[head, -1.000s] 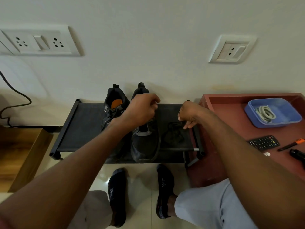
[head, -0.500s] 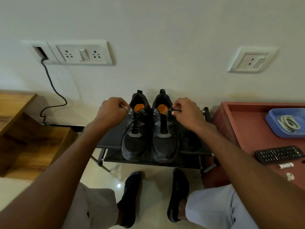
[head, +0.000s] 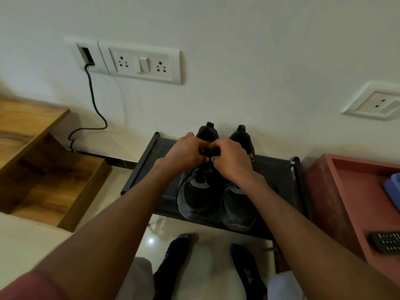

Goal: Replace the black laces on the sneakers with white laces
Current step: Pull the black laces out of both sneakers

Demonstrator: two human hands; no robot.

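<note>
1. Both sneakers stand side by side on the black shoe rack (head: 149, 167), toes toward me, heels at the wall.
2. My left hand (head: 184, 153) and right hand (head: 230, 158) meet over the left sneaker (head: 195, 198), at its upper eyelets.
3. Grip: both hands curled, fingers pinching the black lace (head: 203, 153) between them.
4. The lace row runs heel to toe, straight down from my grip; both hands equally near.
5. Right sneaker (head: 237, 204) sits just beside, untouched.
6. White laces: not in view.
</note>
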